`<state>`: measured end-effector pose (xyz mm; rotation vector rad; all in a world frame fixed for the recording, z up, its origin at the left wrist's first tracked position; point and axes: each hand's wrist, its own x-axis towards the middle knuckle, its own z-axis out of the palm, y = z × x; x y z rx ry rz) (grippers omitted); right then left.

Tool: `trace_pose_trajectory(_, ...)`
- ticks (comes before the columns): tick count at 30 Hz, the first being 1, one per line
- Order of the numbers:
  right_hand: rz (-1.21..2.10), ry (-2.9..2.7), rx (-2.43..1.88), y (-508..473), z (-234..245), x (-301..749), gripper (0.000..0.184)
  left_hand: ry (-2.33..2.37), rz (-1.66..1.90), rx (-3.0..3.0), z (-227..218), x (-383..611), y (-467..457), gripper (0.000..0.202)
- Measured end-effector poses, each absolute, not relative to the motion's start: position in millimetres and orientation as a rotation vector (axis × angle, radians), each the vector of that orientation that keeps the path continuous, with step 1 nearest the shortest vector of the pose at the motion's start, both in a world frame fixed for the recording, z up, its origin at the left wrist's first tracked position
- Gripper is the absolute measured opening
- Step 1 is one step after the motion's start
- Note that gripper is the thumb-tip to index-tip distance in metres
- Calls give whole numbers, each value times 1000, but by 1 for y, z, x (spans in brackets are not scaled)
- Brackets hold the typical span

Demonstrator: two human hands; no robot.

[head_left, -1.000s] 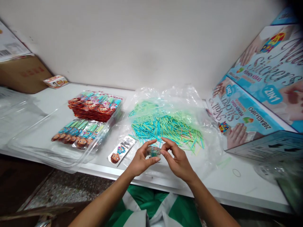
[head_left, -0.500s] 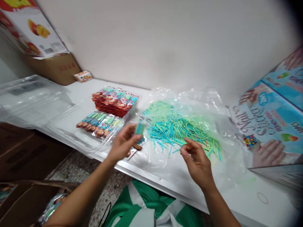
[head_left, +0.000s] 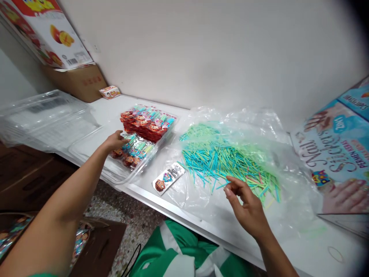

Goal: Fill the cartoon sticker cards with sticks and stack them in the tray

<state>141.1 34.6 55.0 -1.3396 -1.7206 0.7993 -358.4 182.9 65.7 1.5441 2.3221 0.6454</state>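
Resting left hand [head_left: 115,141] fingers on packets [head_left: 134,152] (grip unclear); right hand [head_left: 248,207] loosely curled, empty, beside sticks [head_left: 221,159].

— What lies at the left hand [head_left: 115,140]?
— A row of flat clear packets [head_left: 133,153], overlapped, right at its fingertips. Each has a cartoon head at the near end and teal strips inside.
— And by the right hand [head_left: 248,204]?
— A loose heap of thin teal and green sticks [head_left: 227,161], strewn flat just beyond its fingers.
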Motion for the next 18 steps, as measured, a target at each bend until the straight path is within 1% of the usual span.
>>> trace_pose_trajectory(2,774,-1736,-1361,35,56,141,36,2403,602,1522,64,-360,189,73)
trace_pose_trajectory(4,759,-1732,-1402,35,56,141,34,2485,659,1527,71,-349,187,64)
trace_pose_trajectory(6,752,-1731,-1438,36,55,141,32,2475,871,1595,83,-322,174,49)
trace_pose_trajectory(8,758,-1747,-1453,38,53,139,30,2242,1088,1763,93,-278,152,40)
trace_pose_trajectory(9,763,-1760,-1448,38,52,138,29,2071,1095,1858,94,-253,140,37)
trace_pose_trajectory(10,768,-1777,-1436,38,52,136,28,1912,1031,1956,92,-229,128,34)
trace_pose_trajectory(12,764,-1816,-1395,38,52,133,27,1719,769,2072,78,-185,111,31)
trace_pose_trajectory(15,735,-1899,-1318,35,55,132,23,1889,389,2102,39,-151,107,40)
trace_pose_trajectory(18,730,-1934,-1296,31,57,139,22,2102,114,1939,4,-150,120,46)
